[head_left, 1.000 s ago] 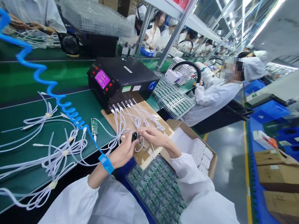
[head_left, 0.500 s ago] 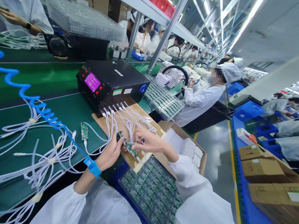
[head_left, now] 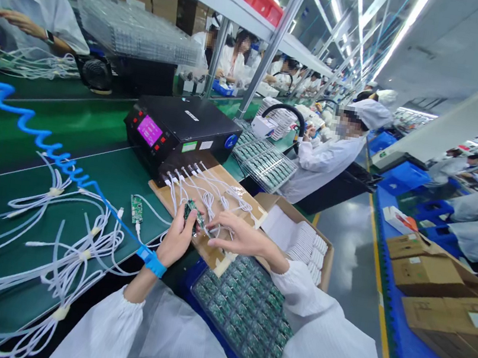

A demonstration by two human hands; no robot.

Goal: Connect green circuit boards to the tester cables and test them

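My left hand (head_left: 177,235), with a blue strap on the wrist, is closed on a small green circuit board (head_left: 194,213), the thumb lying over it. Just right of the board is my right hand (head_left: 239,236), its thumb and forefinger apart among white cables (head_left: 207,200). Whether a cable touches those fingertips I cannot make out. The cables run from a black tester (head_left: 183,129) with a lit pink screen across a brown board (head_left: 221,255). A second circuit board (head_left: 136,209) lies on the green bench, plugged to a white cable.
Below my hands is a clear tray (head_left: 241,311) full of circuit boards. A carton (head_left: 328,264) with white parts stands to the right. Bundled white cables (head_left: 84,254) cover the left bench. A coiled blue cord (head_left: 40,140) leads to my wrist strap. A co-worker (head_left: 323,156) sits beyond.
The circuit board in my left hand has turned and moved slightly up and left. My right hand has come away from it to the right, its thumb and forefinger now apart.
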